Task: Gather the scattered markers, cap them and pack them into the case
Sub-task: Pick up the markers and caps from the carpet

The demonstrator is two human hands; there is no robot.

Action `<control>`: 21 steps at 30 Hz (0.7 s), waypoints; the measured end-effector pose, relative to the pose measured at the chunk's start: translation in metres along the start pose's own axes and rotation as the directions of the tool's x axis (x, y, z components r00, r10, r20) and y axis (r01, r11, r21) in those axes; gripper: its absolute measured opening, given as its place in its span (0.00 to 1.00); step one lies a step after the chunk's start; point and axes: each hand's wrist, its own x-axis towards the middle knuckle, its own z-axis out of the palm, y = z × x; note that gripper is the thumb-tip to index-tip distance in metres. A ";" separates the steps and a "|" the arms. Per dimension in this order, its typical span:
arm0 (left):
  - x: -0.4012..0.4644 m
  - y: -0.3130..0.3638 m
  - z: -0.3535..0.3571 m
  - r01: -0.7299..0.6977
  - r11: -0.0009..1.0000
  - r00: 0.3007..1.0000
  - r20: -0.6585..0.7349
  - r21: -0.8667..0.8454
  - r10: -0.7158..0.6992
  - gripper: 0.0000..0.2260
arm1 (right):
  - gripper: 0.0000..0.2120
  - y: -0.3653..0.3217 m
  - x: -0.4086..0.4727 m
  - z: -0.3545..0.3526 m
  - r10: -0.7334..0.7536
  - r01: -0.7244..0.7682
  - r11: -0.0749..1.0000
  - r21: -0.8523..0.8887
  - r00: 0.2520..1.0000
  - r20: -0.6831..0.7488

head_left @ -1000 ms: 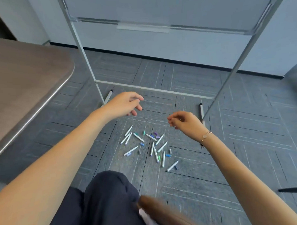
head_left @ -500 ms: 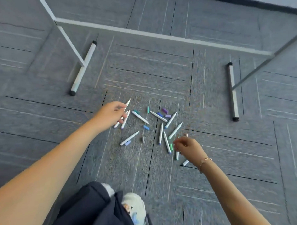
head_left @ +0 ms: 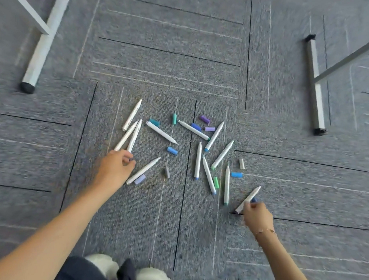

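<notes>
Several uncapped white markers (head_left: 161,132) and loose caps in blue (head_left: 172,150), purple (head_left: 205,119) and green (head_left: 216,182) lie scattered on grey carpet. My left hand (head_left: 115,167) is at the pile's left side, fingers curled at the lower ends of two markers lying side by side (head_left: 130,136); a firm grip does not show. My right hand (head_left: 257,217) pinches the lower end of a white marker (head_left: 250,197) at the pile's right edge, with a dark blue cap (head_left: 254,199) beside the fingers. No case is in view.
Two white stand feet with black end caps rest on the carpet, one at the far left (head_left: 38,52) and one at the right (head_left: 315,89). My dark trouser leg and white shoes (head_left: 104,268) are at the bottom edge.
The view has dropped close to the floor. Both hands came down from the air onto the pile; the right hand moved to the outlying marker on the right and took hold of it.
</notes>
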 end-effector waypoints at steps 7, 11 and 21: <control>0.019 -0.011 0.040 -0.082 0.990 0.995 0.072 0.116 0.074 0.09 | 0.20 -0.015 0.031 0.018 0.004 -0.007 1.000 -0.019 0.990 -0.139; 0.015 -0.009 0.051 -0.182 0.960 0.981 0.106 0.214 0.162 0.08 | 0.11 -0.032 0.018 0.014 0.043 -0.059 0.993 -0.103 0.988 -0.151; 0.032 -0.001 0.014 -0.042 0.999 0.982 -0.187 0.000 0.041 0.03 | 0.08 -0.055 0.009 0.021 -0.342 0.351 0.936 0.001 0.913 -0.224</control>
